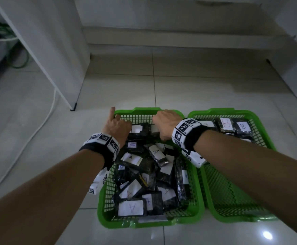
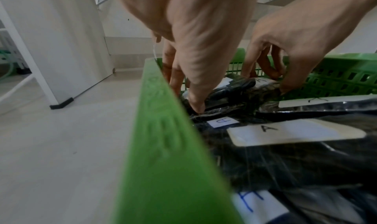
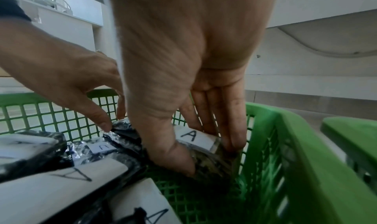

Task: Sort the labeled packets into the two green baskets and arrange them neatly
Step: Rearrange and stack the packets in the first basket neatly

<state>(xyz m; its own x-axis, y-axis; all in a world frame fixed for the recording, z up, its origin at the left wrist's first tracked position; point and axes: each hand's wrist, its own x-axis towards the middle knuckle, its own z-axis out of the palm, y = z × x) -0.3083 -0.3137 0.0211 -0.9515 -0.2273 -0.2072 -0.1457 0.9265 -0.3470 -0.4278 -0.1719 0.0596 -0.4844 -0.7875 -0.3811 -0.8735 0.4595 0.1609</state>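
**Desk:** Where do your hands stand?

**Field:** Both reach to the far end of the left basket (image 1: 108,200) on the floor. Your right hand (image 1: 165,124) pinches an A packet (image 3: 195,139) at the far right corner, thumb on its near edge, fingers behind it against the mesh wall. Your left hand (image 1: 116,125) presses its thumb on a black packet (image 2: 230,89) at the far left corner, the other fingers dipping behind it; one finger sticks up.

**Desk:** And the rest of the load?

**Field:** Loose A packets (image 1: 131,207) lie heaped at all angles through the middle and near end of that basket. B packets (image 1: 236,128) sit in a row at the far edge of the right basket (image 1: 236,200), otherwise mostly bare mesh.

**Desk:** What could spoil it for you?

**Field:** Likely the slick wrap: stand your packet upright without support and it may topple toward the pile. The heap could also slide into the cleared corner. One label nearby (image 2: 222,122) reads unclear; check it before you leave it there.
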